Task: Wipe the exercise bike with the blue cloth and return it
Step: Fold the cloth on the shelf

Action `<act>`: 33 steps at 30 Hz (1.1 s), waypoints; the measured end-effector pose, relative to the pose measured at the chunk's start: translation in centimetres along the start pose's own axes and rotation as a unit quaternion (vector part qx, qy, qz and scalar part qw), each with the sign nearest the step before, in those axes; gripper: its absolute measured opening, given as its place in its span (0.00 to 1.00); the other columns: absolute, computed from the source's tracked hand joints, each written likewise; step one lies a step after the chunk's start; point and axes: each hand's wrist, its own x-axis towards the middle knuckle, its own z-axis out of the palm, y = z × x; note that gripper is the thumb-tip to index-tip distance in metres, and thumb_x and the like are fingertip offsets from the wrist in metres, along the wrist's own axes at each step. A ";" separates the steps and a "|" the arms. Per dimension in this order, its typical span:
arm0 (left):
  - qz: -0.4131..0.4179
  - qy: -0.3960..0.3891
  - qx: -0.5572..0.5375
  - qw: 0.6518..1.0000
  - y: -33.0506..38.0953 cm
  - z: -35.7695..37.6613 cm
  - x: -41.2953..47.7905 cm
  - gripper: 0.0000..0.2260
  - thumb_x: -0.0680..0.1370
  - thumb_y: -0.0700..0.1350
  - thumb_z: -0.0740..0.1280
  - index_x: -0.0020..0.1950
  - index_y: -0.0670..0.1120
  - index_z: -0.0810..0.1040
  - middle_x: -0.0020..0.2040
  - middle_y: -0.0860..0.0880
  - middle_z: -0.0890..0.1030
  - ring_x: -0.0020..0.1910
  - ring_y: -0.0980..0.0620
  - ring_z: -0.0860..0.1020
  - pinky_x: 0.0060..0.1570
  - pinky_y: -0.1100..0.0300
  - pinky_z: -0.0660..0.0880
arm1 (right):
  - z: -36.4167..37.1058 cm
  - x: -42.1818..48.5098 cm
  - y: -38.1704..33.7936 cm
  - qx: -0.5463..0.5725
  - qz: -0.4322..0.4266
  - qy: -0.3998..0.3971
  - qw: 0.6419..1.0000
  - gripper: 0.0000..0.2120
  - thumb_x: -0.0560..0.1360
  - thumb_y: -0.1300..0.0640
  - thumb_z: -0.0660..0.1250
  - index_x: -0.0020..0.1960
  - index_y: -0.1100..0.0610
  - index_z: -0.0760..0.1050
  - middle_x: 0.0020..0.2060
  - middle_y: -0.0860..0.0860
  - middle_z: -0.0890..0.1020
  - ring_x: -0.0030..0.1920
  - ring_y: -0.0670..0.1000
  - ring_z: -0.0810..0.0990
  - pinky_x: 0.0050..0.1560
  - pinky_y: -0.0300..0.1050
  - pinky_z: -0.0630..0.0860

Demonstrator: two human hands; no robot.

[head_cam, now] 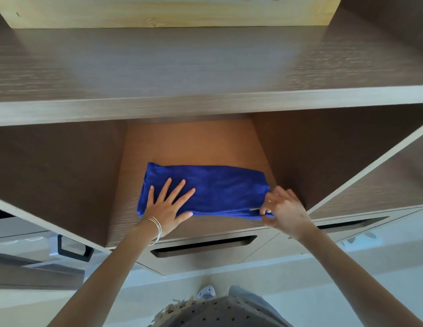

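Observation:
A folded blue cloth (215,190) lies flat on the floor of an open wooden cubby (196,142), near its front edge. My left hand (167,205) presses flat on the cloth's left end, fingers spread and straight, with thin bangles on the wrist. At the cloth's right front corner, my right hand (282,208) pinches the edge with curled fingers. The exercise bike is not in view.
A wide wooden shelf board (205,107) runs above the cubby, with a pale wooden box (172,15) on it. Slanted side walls flank the cubby. Below it is a drawer front with a slot handle (203,247). A black handle (73,249) shows lower left.

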 end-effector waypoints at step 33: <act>0.069 0.054 0.040 0.995 0.7 -0.1 -0.2 0.24 0.75 0.61 0.29 0.71 0.61 0.33 0.73 0.63 0.38 0.75 0.53 0.37 0.73 0.45 0.39 | -0.4 6.7 0.3 0.474 0.193 -0.209 0.833 0.05 0.76 0.60 0.65 0.42 0.53 0.73 0.43 0.51 0.78 0.43 0.48 0.76 0.41 0.38 0.71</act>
